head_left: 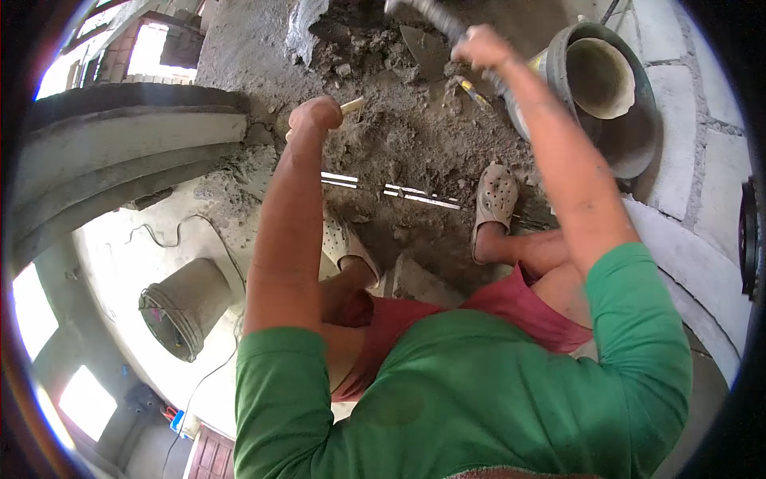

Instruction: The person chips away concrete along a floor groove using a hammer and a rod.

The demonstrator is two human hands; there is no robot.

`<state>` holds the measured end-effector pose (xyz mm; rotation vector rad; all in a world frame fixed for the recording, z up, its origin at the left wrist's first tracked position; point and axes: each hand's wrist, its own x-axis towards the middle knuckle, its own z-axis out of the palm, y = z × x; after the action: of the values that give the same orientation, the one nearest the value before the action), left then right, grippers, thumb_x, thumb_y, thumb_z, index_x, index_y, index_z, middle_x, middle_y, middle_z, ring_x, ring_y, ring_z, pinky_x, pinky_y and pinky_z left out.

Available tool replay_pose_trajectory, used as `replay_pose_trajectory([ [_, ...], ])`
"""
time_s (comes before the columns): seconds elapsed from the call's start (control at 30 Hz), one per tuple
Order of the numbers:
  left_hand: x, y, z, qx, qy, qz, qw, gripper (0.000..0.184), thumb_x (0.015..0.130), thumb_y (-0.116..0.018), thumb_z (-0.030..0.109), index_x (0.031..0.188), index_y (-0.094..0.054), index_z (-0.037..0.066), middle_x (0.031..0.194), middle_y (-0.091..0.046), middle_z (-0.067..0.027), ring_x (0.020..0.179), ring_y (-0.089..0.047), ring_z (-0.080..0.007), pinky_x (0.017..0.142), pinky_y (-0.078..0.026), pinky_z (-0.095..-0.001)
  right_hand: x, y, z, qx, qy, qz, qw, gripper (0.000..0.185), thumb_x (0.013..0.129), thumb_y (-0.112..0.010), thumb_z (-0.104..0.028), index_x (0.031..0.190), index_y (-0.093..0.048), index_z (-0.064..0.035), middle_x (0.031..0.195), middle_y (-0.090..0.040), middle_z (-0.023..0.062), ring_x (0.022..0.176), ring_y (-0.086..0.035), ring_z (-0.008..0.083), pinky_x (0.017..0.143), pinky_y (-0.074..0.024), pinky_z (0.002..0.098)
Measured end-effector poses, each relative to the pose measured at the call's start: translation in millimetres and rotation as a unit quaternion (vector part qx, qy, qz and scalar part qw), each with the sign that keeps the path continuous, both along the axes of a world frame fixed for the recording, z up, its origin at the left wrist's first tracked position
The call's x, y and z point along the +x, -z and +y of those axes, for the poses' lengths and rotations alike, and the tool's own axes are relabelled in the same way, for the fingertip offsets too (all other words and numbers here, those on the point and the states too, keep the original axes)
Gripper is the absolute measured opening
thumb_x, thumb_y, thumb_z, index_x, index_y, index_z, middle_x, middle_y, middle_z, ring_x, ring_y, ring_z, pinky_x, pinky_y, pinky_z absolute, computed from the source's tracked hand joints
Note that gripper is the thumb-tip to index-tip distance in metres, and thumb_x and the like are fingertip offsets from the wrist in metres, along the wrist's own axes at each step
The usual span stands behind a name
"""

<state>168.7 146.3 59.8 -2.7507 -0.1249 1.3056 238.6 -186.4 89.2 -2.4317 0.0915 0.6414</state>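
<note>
My right hand [485, 49] is closed around the dark grip of a hammer [435, 13], raised over the rubble and blurred by motion. The hammer's far end reaches the top edge of the view. Lower and to the left, my left hand [315, 117] is wrapped around a pale stick-like piece [351, 105], whose end sticks out past the fingers; its kind is unclear. Between the hands lies a trowel [424, 54] on the dirt, with a yellow and blue handle-like piece [475, 93] close by. Broken mortar and loose dirt [391, 140] cover the ground beneath both hands.
A large dark tub [638, 152] with a pale-rimmed container [626, 80] in it stands right, by a block wall [670, 120]. Curved concrete steps [144, 152] rise left. A bucket [191, 307] lies tipped near a cable [215, 227]. My clogs [496, 195] flank the rubble.
</note>
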Motion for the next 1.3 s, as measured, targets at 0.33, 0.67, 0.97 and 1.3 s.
replay_pose_trajectory([
  [0.33,-3,-6,1,0.001,-0.027,-0.003,1.0,0.031,0.089,-0.061,0.027,0.117,-0.072,0.02,0.114,-0.072,-0.0066,0.105,-0.069,-0.0263,0.089,-0.053,-0.0419,-59,117,58,0.005,-0.035,-0.078,0.996,0.025,0.083,-0.062,-0.016,0.092,-0.064,0.0068,0.077,-0.067,0.0176,0.055,-0.065,0.0261,0.047,-0.0517,0.0378],
  [0.67,2,-7,3,0.005,-0.037,0.003,0.999,0.03,0.091,-0.06,0.029,0.117,-0.072,0.019,0.112,-0.073,-0.0073,0.103,-0.07,-0.0266,0.088,-0.053,-0.0418,20,-33,-2,0.132,0.129,-0.104,0.977,0.034,0.081,-0.073,-0.026,0.094,-0.06,0.0023,0.073,-0.063,0.0099,0.052,-0.058,0.0177,0.042,-0.0478,0.0333],
  [0.97,-4,0,7,0.006,-0.029,-0.007,1.0,0.032,0.09,-0.061,0.028,0.12,-0.071,0.021,0.118,-0.071,-0.0075,0.109,-0.068,-0.027,0.09,-0.053,-0.0416,-87,84,59,-0.007,-0.014,0.106,0.994,0.033,0.079,-0.06,-0.016,0.101,-0.066,0.0079,0.104,-0.067,0.0302,0.1,-0.066,0.0428,0.089,-0.0516,0.0454],
  [1.3,3,-3,7,0.005,-0.027,0.015,1.0,0.032,0.089,-0.062,0.027,0.119,-0.071,0.02,0.119,-0.07,-0.0078,0.11,-0.068,-0.028,0.091,-0.052,-0.0426,14,-47,54,0.257,0.328,-0.152,0.896,0.02,0.086,-0.067,-0.019,0.085,-0.055,-0.0026,0.065,-0.056,0.0058,0.047,-0.053,0.0173,0.039,-0.0418,0.0348],
])
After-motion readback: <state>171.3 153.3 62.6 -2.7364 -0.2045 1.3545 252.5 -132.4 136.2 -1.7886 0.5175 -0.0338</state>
